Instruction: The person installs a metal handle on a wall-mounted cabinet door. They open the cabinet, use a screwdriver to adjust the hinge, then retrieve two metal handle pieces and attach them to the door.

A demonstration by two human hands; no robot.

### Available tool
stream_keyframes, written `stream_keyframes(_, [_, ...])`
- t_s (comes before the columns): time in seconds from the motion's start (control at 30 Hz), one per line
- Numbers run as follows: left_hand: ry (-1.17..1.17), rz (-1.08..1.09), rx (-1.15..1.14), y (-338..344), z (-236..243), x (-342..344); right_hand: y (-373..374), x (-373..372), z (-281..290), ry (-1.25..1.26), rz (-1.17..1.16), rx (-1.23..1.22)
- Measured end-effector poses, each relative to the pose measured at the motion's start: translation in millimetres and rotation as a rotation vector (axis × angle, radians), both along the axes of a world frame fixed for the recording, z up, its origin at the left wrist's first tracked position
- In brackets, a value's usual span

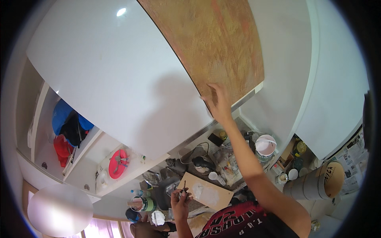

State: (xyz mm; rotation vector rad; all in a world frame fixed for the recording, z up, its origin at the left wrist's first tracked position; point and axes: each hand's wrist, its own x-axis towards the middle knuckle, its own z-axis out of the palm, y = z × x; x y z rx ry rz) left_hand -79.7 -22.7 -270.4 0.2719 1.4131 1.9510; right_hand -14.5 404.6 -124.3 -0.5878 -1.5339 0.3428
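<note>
My right hand (pixel 219 102) reaches up to the seam between a glossy white panel (pixel 107 71) and a panel with a patchy brown and reddish surface (pixel 226 43). Its fingers are apart and curved, near the lower corner of the brown panel; nothing shows in them. Low in the view, my left hand (pixel 180 200) is closed round a small dark tool (pixel 184 191) with a thin upright tip; its exact kind I cannot make out. Beside that hand lies a tan board (pixel 214 194) with white paste (pixel 197 189) on it.
A white bucket (pixel 265 147), cups and cables crowd the counter below the panels. A red plate (pixel 118 164) with utensils sits on the left shelf, near blue and red bags (pixel 65 119). A large grey cylinder (pixel 313 182) stands right; an open can (pixel 149 204) is lower left.
</note>
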Motion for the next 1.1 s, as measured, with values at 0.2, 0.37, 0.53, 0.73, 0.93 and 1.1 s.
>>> stream_keyframes(0.2, [-0.03,-0.023,-0.052,17,6,6,-4,5,-139,0.33,-0.1,-0.664])
stream_keyframes(0.37, [-0.012,-0.082,-0.062,60,15,-8,20,-13,-127,0.438,0.333,-0.656])
stream_keyframes(0.53, [-0.03,-0.14,-0.184,36,7,9,5,-12,-157,0.618,0.421,-0.827])
stream_keyframes(0.73, [0.077,-0.285,-0.22,40,13,4,-1,-10,-147,0.786,0.506,-0.874])
stream_keyframes(0.93, [0.038,-0.305,-0.221,42,28,14,-13,14,-131,1.073,0.746,-1.077])
stream_keyframes(1.1, [0.043,-0.301,-0.226,48,23,22,-1,30,-144,1.068,0.791,-1.032])
